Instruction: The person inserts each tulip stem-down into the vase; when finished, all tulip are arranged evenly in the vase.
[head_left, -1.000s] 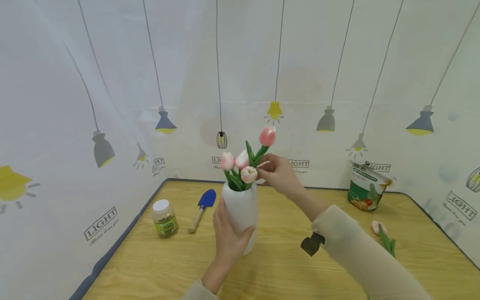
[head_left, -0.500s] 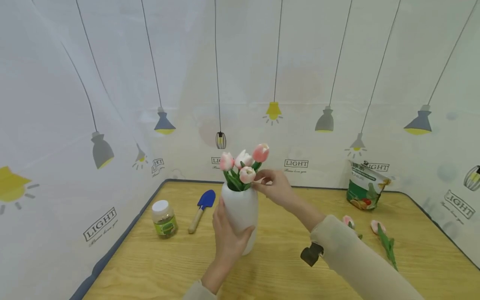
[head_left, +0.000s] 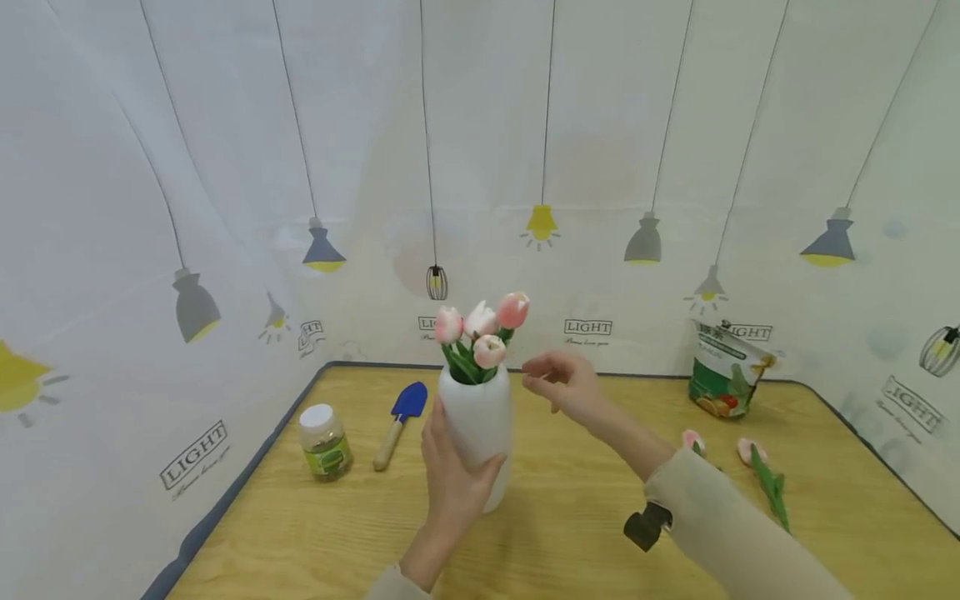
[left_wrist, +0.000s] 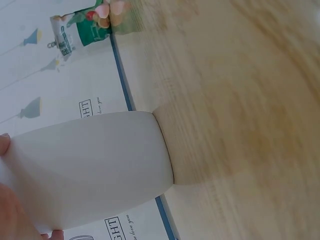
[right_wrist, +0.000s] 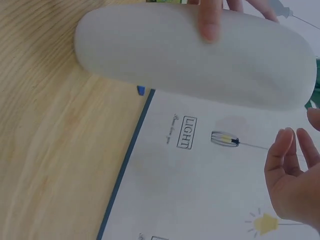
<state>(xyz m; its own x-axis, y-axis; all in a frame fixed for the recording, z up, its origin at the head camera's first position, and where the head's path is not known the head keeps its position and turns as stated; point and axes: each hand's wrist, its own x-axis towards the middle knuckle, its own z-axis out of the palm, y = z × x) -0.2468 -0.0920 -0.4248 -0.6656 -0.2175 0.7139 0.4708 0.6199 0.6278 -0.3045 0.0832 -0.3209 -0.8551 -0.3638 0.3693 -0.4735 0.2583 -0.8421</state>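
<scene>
A white vase (head_left: 480, 417) stands upright on the wooden table (head_left: 585, 533). My left hand (head_left: 456, 483) grips its side, thumb and fingers round the body. Several pink and white tulips stand in the vase, among them a deeper pink tulip (head_left: 513, 310) at the right and a pale tulip (head_left: 490, 352) in front. My right hand (head_left: 566, 387) hovers just right of the vase mouth, apart from it, with loosely bent fingers and nothing between them. In the right wrist view, a gap separates this hand (right_wrist: 292, 180) from the vase (right_wrist: 175, 55).
To the left are a lidded jar (head_left: 326, 446) and a blue trowel (head_left: 405, 412) with a wooden handle. Two tulips lie at the right, one tulip (head_left: 765, 475) in fuller view, the other partly behind the right sleeve. A green and white pouch (head_left: 726, 371) stands behind them.
The deeper pink tulip has sunk lower into the vase. My right hand has let go of it and moved away to the right. My left hand keeps its grip on the vase.
</scene>
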